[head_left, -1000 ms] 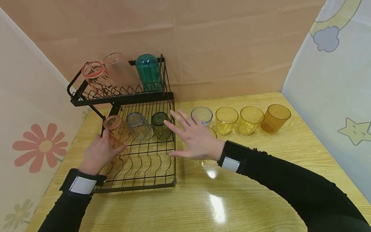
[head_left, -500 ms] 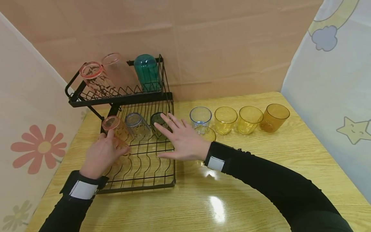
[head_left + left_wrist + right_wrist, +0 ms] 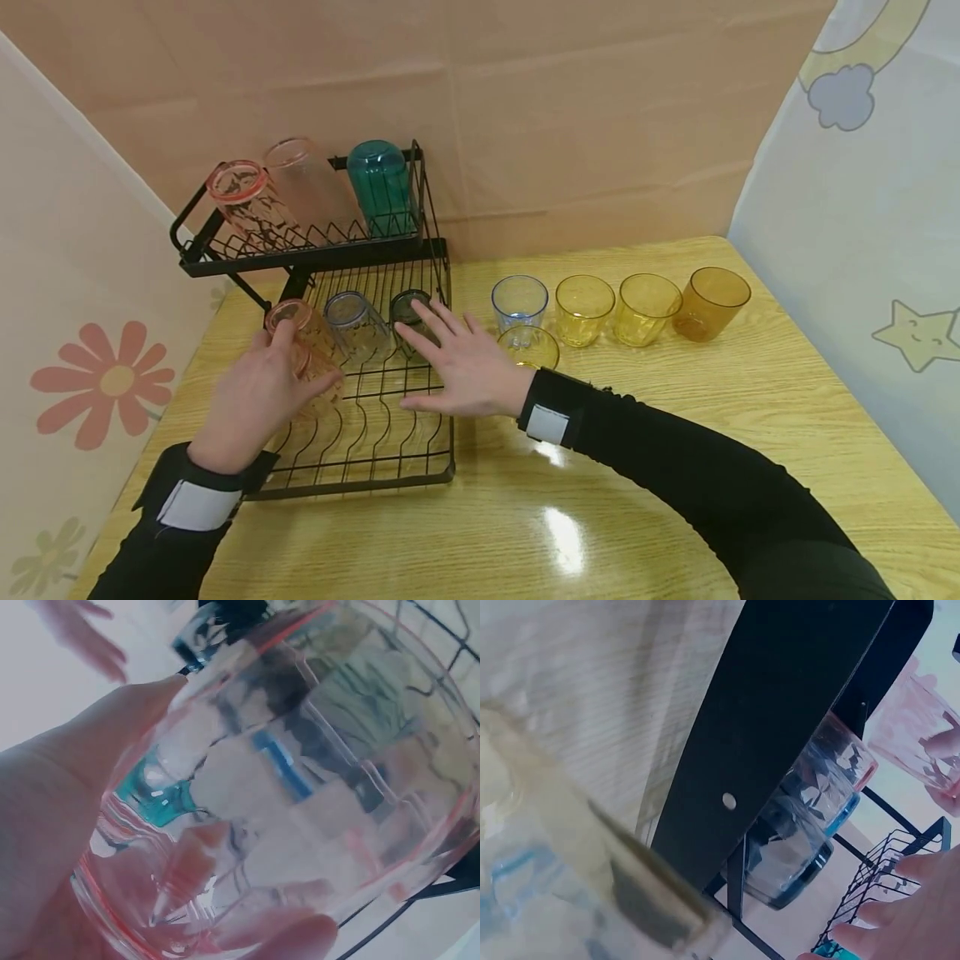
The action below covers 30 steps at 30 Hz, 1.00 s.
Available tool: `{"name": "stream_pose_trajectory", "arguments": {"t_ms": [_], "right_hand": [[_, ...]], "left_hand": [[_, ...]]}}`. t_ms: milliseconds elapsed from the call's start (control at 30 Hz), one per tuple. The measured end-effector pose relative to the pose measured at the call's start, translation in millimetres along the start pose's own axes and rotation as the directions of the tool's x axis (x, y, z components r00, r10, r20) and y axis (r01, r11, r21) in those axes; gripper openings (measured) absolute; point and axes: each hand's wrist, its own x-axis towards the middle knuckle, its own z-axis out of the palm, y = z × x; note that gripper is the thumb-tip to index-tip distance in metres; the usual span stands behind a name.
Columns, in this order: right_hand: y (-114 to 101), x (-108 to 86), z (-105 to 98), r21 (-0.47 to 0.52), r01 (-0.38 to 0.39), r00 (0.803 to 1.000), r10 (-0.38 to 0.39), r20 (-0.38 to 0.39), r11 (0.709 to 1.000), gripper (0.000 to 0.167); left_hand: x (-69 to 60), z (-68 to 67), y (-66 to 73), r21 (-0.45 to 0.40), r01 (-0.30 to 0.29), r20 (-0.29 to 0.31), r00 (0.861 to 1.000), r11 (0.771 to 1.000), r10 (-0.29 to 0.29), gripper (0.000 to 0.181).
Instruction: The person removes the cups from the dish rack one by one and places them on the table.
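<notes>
I see the left hand [image 3: 258,392], left of centre in the frame, with fingers and thumb curled round a pink glass [image 3: 255,810] at the lower tier of the black rack [image 3: 360,486]; whether that glass rests on the wires I can't tell. Near the frame's middle I have the right hand [image 3: 480,367], fingers spread, holding nothing, overlapping a dark glass [image 3: 403,310] in my head view. A bluish glass [image 3: 358,329] stands just left of that one. Teal glass [image 3: 381,187] sits upper left; yellow glasses [image 3: 585,312] stand on the counter [image 3: 420,542], right of centre.
</notes>
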Motion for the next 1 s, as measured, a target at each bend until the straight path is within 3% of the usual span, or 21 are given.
{"name": "stream_pose_trajectory", "arguments": {"t_ms": [200, 333, 467, 533, 600, 667, 767, 867, 933, 1000], "right_hand": [[-3, 0.3, 8, 0.1, -0.037, 0.999, 0.037, -0.005, 0.994, 0.095], [-5, -1.2, 12, 0.254, -0.081, 0.997, 0.083, 0.001, 0.964, 0.095], [-8, -3.6, 17, 0.448, -0.106, 0.992, 0.124, -0.013, 0.888, 0.093], [-10, -4.7, 19, 0.543, -0.107, 0.989, 0.145, -0.027, 0.833, 0.094], [-12, -6.1, 20, 0.649, -0.109, 0.983, 0.179, -0.042, 0.753, 0.098], [-14, -7.2, 21, 0.761, -0.102, 0.973, 0.224, -0.057, 0.641, 0.103], [-16, -7.4, 21, 0.905, -0.052, 0.951, 0.297, -0.084, 0.422, 0.112], [-19, -6.7, 18, 0.974, 0.01, 0.926, 0.365, -0.095, 0.228, 0.121], [-22, -7.0, 15, 0.991, 0.027, 0.909, 0.41, -0.079, 0.131, 0.125], [-26, -8.1, 12, 0.999, 0.019, 0.886, 0.462, -0.04, 0.05, 0.118]], "left_hand": [[2.5, -8.7, 6.2, -0.018, -0.021, -0.028, 0.999, 1.0, 0.02, 0.078], [4.3, -12.6, 10.9, -0.091, -0.012, -0.028, 1.0, 0.996, 0.009, 0.076], [5.8, -14.0, 16.9, -0.208, -0.017, -0.064, 0.998, 0.978, 0.003, 0.063], [6.8, -13.3, 20.0, -0.28, 0.003, -0.081, 0.996, 0.96, -0.026, 0.06], [7.8, -11.5, 23.9, -0.366, 0.046, -0.079, 0.994, 0.93, -0.081, 0.061], [8.6, -8.8, 28.3, -0.483, 0.104, -0.058, 0.987, 0.869, -0.15, 0.06], [10.0, -1.8, 36.8, -0.662, 0.168, -0.022, 0.97, 0.731, -0.243, 0.055], [11.8, 8.8, 45.9, -0.816, 0.176, -0.004, 0.951, 0.551, -0.31, 0.047], [13.2, 17.2, 52.2, -0.884, 0.165, 0.009, 0.942, 0.438, -0.336, 0.041], [14.6, 24.5, 59.0, -0.933, 0.156, 0.037, 0.938, 0.324, -0.345, 0.036]]}}
